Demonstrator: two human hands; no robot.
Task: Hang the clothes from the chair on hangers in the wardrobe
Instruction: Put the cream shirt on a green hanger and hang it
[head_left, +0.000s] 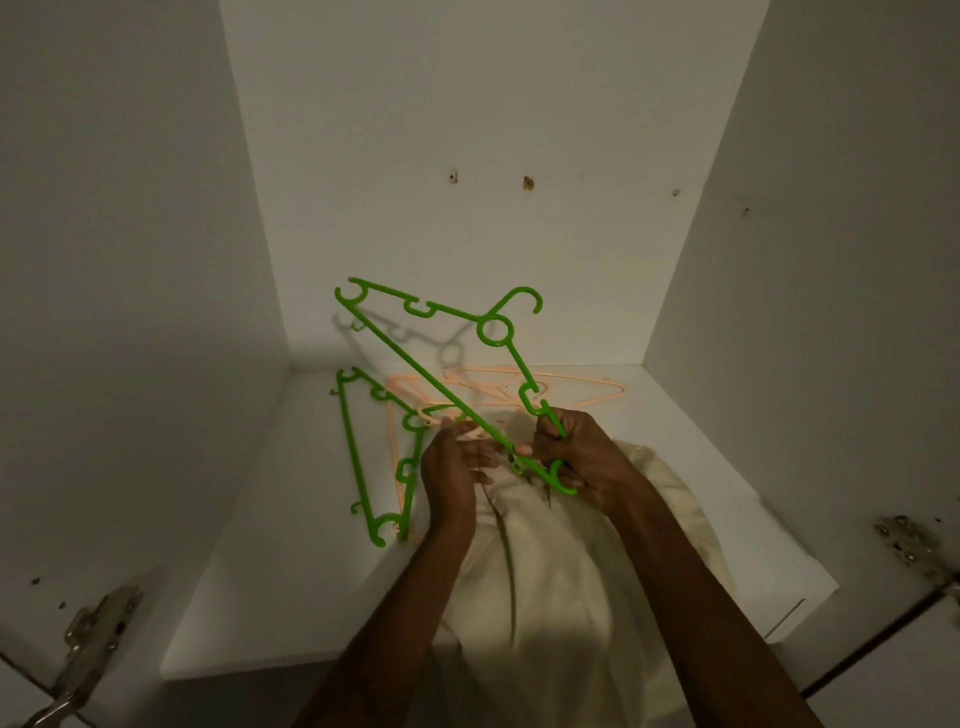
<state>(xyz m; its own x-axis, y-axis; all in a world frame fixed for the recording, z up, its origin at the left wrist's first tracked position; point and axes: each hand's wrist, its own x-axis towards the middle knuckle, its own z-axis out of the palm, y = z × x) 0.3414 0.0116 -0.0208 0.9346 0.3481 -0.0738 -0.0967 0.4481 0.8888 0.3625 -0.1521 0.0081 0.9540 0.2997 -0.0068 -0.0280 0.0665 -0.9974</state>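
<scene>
Hanging barely begun: first garment meets its hanger

Head view: both hands work close together over the white wardrobe shelf (291, 545), just in front of the back wall. The right hand (582, 457) is clamped on one end of a green hanger (431, 379), its fingers wrapped round the sloping arm near the end hook. The hanger stands tilted up off the shelf, its top hook pointing to the right against the back panel. The left hand (452, 467) sits just beside the right, fingers curled towards the hanger's long bar and the top edge of a cream garment (550, 582); whether it pinches the cloth, the bar or both cannot be told, since the fingers overlap there.

The cream garment lies bunched under both forearms, spilling from the shelf over its front edge towards the camera. Its upper edge meets the lower corner of the held hanger, but no shoulder or waistband is seen threaded over the hanger's arms.

On the shelf to the left lies a second green hanger (363, 457), flat, and beneath and behind it several peach hangers (519, 389), all bare. Door hinges (88, 644) show at the lower corners.

Judged from this, the task is at an early stage: one garment is at the wardrobe and is being fitted, none is seen hanging, and no rail is in view. The chair and any clothes left on it are out of sight, so how many remain cannot be told. Getting this garment onto the hanger and hooking it up is still to do.
</scene>
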